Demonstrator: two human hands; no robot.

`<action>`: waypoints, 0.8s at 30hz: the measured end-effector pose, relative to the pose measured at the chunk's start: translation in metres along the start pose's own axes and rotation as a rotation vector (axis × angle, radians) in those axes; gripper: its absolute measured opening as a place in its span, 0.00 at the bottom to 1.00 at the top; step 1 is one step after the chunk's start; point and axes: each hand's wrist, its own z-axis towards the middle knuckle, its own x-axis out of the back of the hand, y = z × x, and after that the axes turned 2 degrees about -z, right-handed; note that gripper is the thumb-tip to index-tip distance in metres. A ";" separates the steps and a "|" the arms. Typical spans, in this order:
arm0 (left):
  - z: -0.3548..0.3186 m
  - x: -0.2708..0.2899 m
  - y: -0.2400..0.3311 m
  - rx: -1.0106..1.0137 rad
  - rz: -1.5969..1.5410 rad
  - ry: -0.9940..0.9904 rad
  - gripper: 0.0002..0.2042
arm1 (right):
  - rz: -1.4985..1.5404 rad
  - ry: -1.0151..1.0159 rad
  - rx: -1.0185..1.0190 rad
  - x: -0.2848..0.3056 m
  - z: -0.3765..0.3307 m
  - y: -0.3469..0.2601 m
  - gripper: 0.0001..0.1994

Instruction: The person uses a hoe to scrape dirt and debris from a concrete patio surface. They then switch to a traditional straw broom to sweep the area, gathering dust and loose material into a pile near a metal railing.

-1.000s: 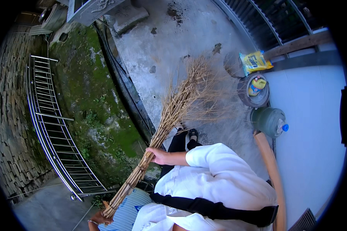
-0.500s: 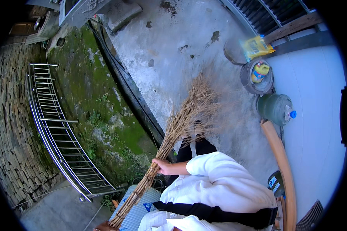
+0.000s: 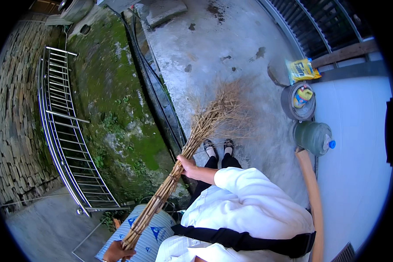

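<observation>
I hold a long twig broom with both hands. My right hand grips the bundled stalks at mid-length, its white sleeve reaching in from the right. My left hand is shut on the handle's end at the lower edge. The spread bristles rest on the grey concrete floor, just ahead of my two feet in dark shoes.
A dark drain channel borders the concrete; beyond it lie a mossy slope, a metal railing and a brick wall. At right stand a green water jug, a grey bucket and a yellow bag. A striped sack lies below.
The bristles have shifted slightly across the concrete and the view has wobbled. Both hands keep the same grip on the broom.
</observation>
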 end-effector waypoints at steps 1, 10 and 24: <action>-0.007 -0.011 0.005 -0.011 -0.008 0.009 0.10 | -0.029 0.008 -0.008 0.007 0.011 0.002 0.17; -0.031 -0.139 -0.030 -0.138 0.050 0.037 0.12 | -0.276 0.112 -0.009 0.072 0.007 -0.001 0.16; -0.056 -0.309 -0.099 -0.090 -0.603 0.242 0.10 | -0.661 -0.232 0.299 0.004 -0.011 0.047 0.15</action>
